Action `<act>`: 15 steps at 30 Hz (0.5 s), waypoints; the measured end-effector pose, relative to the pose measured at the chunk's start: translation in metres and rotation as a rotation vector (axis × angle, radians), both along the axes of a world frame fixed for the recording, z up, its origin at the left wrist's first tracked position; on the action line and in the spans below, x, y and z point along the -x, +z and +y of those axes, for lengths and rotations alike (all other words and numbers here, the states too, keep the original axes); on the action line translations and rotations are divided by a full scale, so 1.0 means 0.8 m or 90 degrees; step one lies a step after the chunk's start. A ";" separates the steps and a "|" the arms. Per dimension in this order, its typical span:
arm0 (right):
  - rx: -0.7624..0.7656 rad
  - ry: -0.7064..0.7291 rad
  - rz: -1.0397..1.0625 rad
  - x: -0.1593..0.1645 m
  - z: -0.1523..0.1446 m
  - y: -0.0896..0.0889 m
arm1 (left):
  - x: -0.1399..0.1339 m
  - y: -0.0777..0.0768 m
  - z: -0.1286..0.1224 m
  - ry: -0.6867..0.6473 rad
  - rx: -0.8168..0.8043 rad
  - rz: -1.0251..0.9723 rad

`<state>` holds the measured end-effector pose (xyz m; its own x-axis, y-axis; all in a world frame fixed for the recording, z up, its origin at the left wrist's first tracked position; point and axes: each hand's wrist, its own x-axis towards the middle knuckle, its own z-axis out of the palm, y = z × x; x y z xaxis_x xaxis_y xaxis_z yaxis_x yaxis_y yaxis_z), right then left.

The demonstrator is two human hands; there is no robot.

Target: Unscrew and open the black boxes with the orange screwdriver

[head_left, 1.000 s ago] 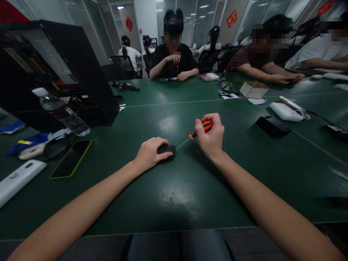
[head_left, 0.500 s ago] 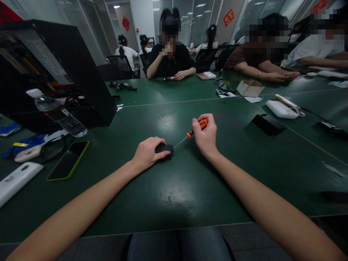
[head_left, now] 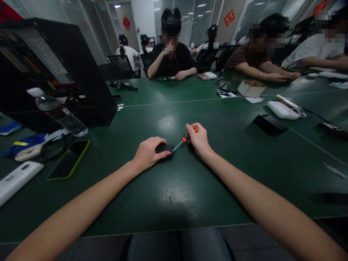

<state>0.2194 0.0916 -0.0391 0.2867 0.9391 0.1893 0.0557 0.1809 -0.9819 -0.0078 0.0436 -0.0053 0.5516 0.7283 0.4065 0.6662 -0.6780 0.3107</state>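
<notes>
Showing orange and black, the screwdriver slants.

A small, dark, box-like object is held against the green table, its left part covered from view. A screwdriver with an orange-and-black handle and a thin metal shaft is held aslant, handle raised to the right, tip directed down at the object's right end.

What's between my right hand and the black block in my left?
The head view shows the screwdriver there, its metal shaft pointing at the black block.
</notes>
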 end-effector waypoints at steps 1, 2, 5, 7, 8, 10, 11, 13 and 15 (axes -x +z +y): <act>0.006 0.006 0.011 0.001 -0.001 0.001 | 0.001 0.000 0.000 -0.007 0.001 -0.007; 0.011 0.012 0.020 0.001 -0.002 0.002 | 0.001 0.000 0.000 -0.015 0.004 -0.014; 0.020 0.024 0.036 0.003 -0.004 0.005 | 0.002 -0.001 -0.001 -0.038 0.013 -0.028; 0.024 0.025 0.037 0.004 -0.005 0.006 | 0.001 0.000 -0.001 -0.046 0.017 -0.030; 0.025 0.024 0.034 0.004 -0.005 0.006 | 0.001 0.000 -0.001 -0.047 0.019 -0.029; 0.027 0.021 0.021 0.004 -0.004 0.005 | 0.000 0.001 -0.001 -0.045 0.020 -0.024; 0.028 0.018 0.010 0.004 -0.004 0.005 | 0.000 0.001 -0.001 -0.044 0.020 -0.021; 0.027 0.010 -0.022 0.003 -0.003 0.003 | 0.000 0.002 -0.001 -0.041 0.019 -0.017; 0.022 -0.002 -0.069 0.000 -0.001 0.002 | 0.000 0.001 -0.001 -0.037 0.016 -0.015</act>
<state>0.2190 0.0907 -0.0376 0.2685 0.9450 0.1868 0.1629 0.1466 -0.9757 -0.0081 0.0431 -0.0045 0.5844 0.7054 0.4012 0.6181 -0.7073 0.3431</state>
